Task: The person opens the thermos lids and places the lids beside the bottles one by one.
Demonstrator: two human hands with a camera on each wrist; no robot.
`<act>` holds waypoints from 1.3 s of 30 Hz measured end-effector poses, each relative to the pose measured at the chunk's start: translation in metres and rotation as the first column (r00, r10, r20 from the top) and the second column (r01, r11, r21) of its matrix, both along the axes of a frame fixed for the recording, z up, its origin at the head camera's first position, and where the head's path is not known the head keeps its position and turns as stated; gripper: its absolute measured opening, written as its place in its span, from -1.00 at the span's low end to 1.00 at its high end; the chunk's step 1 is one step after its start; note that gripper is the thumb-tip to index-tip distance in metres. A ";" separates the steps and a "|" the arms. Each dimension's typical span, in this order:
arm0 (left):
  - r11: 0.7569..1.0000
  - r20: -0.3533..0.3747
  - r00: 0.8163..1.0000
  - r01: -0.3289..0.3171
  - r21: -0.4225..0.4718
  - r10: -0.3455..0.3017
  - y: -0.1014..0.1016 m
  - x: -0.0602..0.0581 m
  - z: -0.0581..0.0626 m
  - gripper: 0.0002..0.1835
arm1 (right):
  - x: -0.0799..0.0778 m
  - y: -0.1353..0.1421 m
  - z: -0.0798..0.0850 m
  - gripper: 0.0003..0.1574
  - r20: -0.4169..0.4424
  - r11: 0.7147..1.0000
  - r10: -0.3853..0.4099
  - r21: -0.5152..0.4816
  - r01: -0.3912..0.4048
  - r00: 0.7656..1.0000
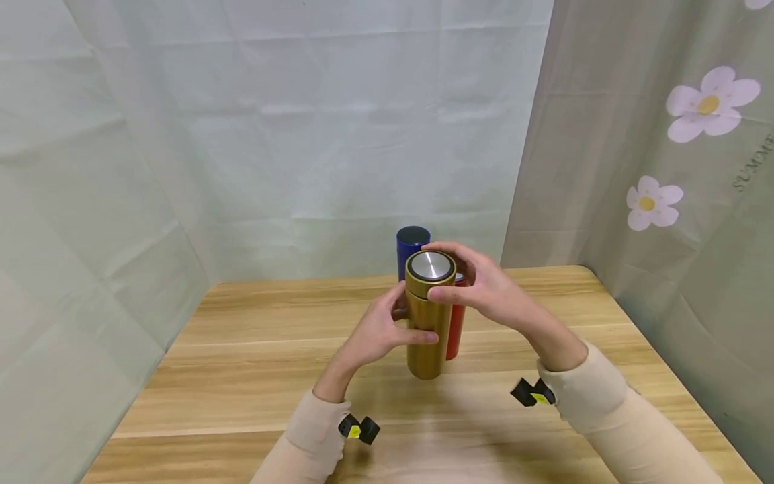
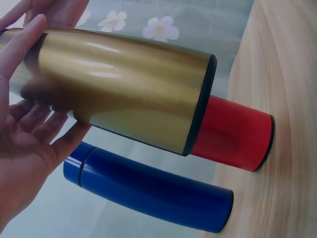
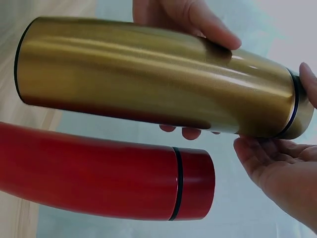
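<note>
A gold thermos flask stands upright between my two hands, and its base appears lifted off the table. My left hand grips the body of the flask from the left, thumb across the front. Around the lid, which has a silver disc on top, my right hand holds with thumb and fingers. The lid sits on the flask, a dark ring below it in the right wrist view. Close behind are a blue flask and a red flask, both upright and lidded; the gold one partly hides them in the head view.
The flasks are over a wooden table with rounded far corners. Pale cloth hangs behind it and at the left; a flowered curtain hangs at the right. Both sleeves carry small black wrist devices.
</note>
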State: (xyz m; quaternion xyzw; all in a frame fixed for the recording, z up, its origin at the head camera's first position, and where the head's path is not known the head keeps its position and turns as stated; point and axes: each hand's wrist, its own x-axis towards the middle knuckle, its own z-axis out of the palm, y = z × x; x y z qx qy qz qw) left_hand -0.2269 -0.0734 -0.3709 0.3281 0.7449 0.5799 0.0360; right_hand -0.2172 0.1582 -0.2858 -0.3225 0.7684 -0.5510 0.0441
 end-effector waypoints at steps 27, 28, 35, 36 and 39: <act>1.000 0.002 1.000 -0.015 0.000 0.015 0.002 0.002 0.002 -0.14 | -0.004 0.005 0.003 -0.13 0.069 0.995 0.098 0.002 -0.098 0.993; 1.000 0.002 1.000 -0.019 -0.001 0.019 0.002 0.001 0.001 -0.14 | -0.003 0.004 0.002 -0.12 0.057 0.997 0.082 0.004 -0.082 0.995; 0.999 0.006 0.999 -0.040 -0.007 0.040 0.003 0.001 0.000 -0.14 | -0.003 0.001 -0.002 -0.09 0.022 1.000 0.009 -0.023 -0.008 1.000; 0.999 0.005 0.999 -0.040 -0.007 0.040 0.003 0.000 0.000 -0.14 | -0.003 0.001 -0.002 -0.09 0.018 1.000 0.007 -0.025 -0.007 1.000; 0.999 0.005 0.999 -0.042 0.000 0.042 0.003 0.000 0.001 -0.14 | -0.004 0.001 -0.001 -0.08 0.010 1.000 0.001 -0.022 0.000 1.000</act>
